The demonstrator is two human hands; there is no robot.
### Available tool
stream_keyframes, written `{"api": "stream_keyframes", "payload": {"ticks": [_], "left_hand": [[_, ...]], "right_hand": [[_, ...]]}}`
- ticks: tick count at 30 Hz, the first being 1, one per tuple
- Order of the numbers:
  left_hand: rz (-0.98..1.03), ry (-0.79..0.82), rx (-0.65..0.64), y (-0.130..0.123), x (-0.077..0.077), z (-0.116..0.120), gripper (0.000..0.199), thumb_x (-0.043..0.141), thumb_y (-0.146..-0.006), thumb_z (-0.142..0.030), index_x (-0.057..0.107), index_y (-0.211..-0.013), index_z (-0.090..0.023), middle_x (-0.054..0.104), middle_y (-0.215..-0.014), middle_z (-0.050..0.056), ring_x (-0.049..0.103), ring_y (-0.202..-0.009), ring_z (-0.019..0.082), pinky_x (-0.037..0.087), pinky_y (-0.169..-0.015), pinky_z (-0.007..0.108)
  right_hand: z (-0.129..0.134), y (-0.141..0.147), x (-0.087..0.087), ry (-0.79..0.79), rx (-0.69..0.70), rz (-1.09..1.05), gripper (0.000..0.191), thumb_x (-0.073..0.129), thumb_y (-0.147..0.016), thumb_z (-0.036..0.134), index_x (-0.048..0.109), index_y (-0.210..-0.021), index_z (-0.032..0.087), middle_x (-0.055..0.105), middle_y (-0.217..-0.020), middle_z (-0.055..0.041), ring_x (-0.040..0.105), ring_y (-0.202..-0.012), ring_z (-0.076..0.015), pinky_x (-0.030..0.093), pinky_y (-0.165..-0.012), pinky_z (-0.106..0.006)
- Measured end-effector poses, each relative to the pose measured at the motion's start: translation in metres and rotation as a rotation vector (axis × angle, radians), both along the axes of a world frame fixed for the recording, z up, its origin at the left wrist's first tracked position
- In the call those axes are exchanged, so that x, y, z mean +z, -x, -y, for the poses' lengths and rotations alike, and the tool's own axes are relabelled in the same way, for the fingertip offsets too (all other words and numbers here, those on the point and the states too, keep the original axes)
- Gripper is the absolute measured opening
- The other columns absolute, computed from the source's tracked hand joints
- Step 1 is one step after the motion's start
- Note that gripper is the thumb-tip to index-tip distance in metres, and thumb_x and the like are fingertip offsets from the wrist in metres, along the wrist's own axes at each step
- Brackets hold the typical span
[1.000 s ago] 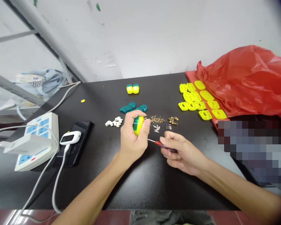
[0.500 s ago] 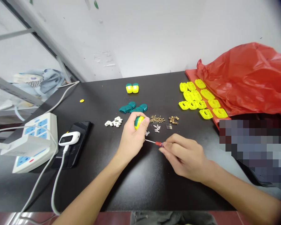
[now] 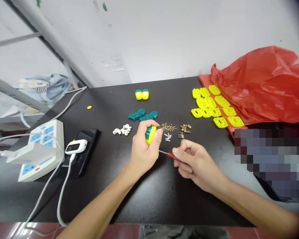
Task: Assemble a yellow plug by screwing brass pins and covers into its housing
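My left hand [image 3: 146, 149] grips a small yellow and green plastic casing [image 3: 150, 135] in its fingers, and the palm hides part of it. My right hand [image 3: 196, 166] pinches a small red-handled screwdriver [image 3: 170, 155], whose thin steel shaft points left. Its tip stops just short of my left hand, below the casing. Just beyond my hands lie small piles of brass screws [image 3: 167, 127], brass inserts [image 3: 185, 128], and white clips [image 3: 121, 130]. Dark green shells [image 3: 142, 115], a yellow-green casing pair [image 3: 142, 94], and rows of bright yellow frames [image 3: 205, 106] sit farther back.
A white power strip [image 3: 41, 151] with a plugged-in adapter and cables stands at the left, next to a black phone [image 3: 77, 156] and a small white device [image 3: 76, 146]. A red plastic bag [image 3: 259, 86] lies at the back right. A pixelated patch covers the right side.
My right hand has drawn back slightly, taking the screwdriver tip a little away from my left hand. The casing in my left hand has turned, showing more yellow.
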State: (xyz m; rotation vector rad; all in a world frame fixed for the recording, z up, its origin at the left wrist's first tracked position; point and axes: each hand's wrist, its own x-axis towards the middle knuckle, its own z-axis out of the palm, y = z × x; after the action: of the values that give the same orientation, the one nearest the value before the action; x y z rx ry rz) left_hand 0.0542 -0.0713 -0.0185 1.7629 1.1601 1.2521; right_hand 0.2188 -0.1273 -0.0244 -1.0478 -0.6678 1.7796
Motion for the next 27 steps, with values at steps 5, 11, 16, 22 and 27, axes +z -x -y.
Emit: {"api": "stream_keyframes", "payload": {"ticks": [5,11,16,22,27], "left_hand": [[-0.027,-0.234,-0.023,0.001,-0.002,0.001,0.015,0.061,-0.096,-0.03,0.057,-0.108,-0.024,0.056,-0.076,-0.004,0.047,-0.054,0.008,0.041,-0.055,0.023],[0.052,-0.073,-0.002,0.0,0.007,0.004,0.017,0.06,-0.097,-0.037,0.056,-0.109,-0.025,0.055,-0.072,-0.004,0.046,-0.051,0.008,0.041,-0.051,0.022],[0.194,0.357,-0.054,-0.002,0.014,-0.001,0.027,0.064,-0.094,-0.048,0.053,-0.102,-0.025,0.049,-0.062,-0.008,0.035,-0.04,0.005,0.03,-0.036,0.017],[0.306,0.758,-0.081,-0.008,0.022,-0.002,0.032,0.065,-0.09,-0.052,0.049,-0.101,-0.028,0.046,-0.06,-0.01,0.025,-0.034,0.003,0.016,-0.029,0.012],[0.229,0.543,-0.041,-0.011,0.014,0.002,0.03,0.064,-0.091,-0.052,0.053,-0.099,-0.026,0.047,-0.06,-0.009,0.029,-0.036,0.004,0.021,-0.031,0.014]], "right_hand": [[-0.005,-0.007,0.007,0.197,0.114,-0.206,0.051,0.088,-0.073,0.034,0.039,-0.068,0.02,0.063,-0.059,0.0022,0.026,-0.041,0.0001,0.015,-0.037,-0.012],[-0.006,-0.01,0.004,-0.033,0.012,-0.073,0.031,0.086,-0.071,0.027,0.056,-0.077,0.019,0.063,-0.079,0.0019,0.052,-0.053,-0.0071,0.048,-0.051,-0.024],[-0.002,-0.015,-0.001,-0.718,-0.095,0.53,0.01,0.069,-0.088,0.017,0.06,-0.082,0.02,0.06,-0.081,0.0003,0.06,-0.065,-0.0115,0.05,-0.06,-0.027],[0.006,-0.018,-0.007,-1.446,-0.166,1.259,0.008,0.065,-0.09,0.013,0.065,-0.094,0.02,0.068,-0.086,-0.005,0.062,-0.071,-0.0137,0.051,-0.064,-0.026],[0.01,-0.017,-0.006,-1.423,-0.161,1.313,0.016,0.06,-0.088,0.008,0.063,-0.081,0.022,0.065,-0.08,-0.0027,0.058,-0.061,-0.0107,0.044,-0.054,-0.023]]}}
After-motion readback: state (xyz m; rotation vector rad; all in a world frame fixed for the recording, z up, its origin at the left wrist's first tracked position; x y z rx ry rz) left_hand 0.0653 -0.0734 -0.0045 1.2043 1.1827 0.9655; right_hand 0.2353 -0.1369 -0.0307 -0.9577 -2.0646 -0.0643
